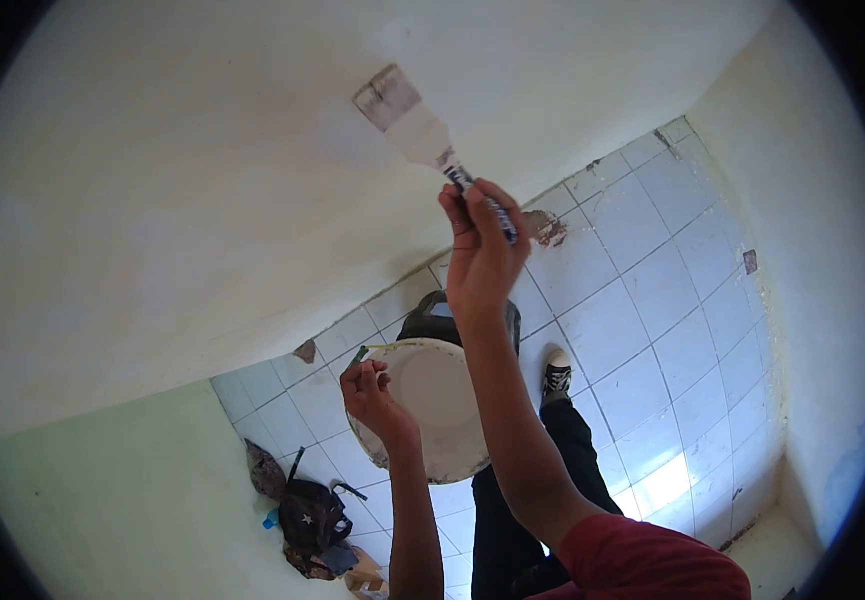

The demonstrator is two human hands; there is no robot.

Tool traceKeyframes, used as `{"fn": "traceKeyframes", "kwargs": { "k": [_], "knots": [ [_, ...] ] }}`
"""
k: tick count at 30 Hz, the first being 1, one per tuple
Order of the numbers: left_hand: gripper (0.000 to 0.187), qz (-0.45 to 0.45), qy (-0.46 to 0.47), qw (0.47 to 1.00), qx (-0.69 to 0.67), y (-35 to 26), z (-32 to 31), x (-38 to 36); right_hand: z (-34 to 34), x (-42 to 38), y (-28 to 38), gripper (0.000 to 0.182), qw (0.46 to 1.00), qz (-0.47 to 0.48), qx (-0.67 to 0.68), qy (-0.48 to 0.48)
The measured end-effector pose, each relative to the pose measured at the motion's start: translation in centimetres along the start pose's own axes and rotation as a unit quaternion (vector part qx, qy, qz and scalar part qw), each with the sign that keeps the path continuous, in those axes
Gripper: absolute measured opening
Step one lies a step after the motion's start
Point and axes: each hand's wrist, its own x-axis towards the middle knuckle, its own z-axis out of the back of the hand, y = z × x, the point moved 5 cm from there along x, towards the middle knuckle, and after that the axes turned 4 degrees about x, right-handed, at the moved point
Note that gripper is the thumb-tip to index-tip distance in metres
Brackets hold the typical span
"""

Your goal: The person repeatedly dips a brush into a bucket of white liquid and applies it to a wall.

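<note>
My right hand (487,240) is raised in front of the pale wall (202,200), its fingers closed around the dark patterned handle of a putty knife (417,130). The blade is smeared whitish and has brownish marks near its wide end. Lower and to the left, my left hand (374,395) is closed on a thin tool with a green handle (360,355). A narrow yellowish edge extends from it over a bucket; its kind I cannot make out. The white bucket (357,425) stands below my hands, with a whitish mass inside and smears along its rim.
Behind the bucket sits a dark container (427,322). A dark backpack (312,515) lies on the tiled floor (622,290) by the left wall, near a cardboard piece (364,575). My foot in a black sneaker (557,375) stands right of the bucket. Some tiles are broken along the wall.
</note>
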Motion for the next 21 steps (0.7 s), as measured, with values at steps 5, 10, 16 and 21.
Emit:
{"fn": "traceKeyframes", "kwargs": {
  "k": [5,10,16,21],
  "knots": [
    [0.009,0.005,0.000,1.000,-0.007,0.3,1.7,0.2,8.1,-1.6,-5.2,0.013,0.988,-0.027,-0.118,-0.097],
    [0.008,0.010,-0.001,1.000,-0.016,0.4,3.5,0.3,9.2,-4.1,-6.2,0.012,0.967,-0.050,-0.178,-0.173],
    [0.007,0.007,-0.009,1.000,-0.019,0.0,5.6,0.9,-2.6,-5.7,-3.4,0.014,0.997,-0.008,-0.043,-0.056],
    [0.007,0.012,-0.027,0.999,-0.018,-0.3,6.4,1.3,-5.4,-5.0,-2.1,0.014,0.999,0.028,-0.007,0.027]
  ]
}}
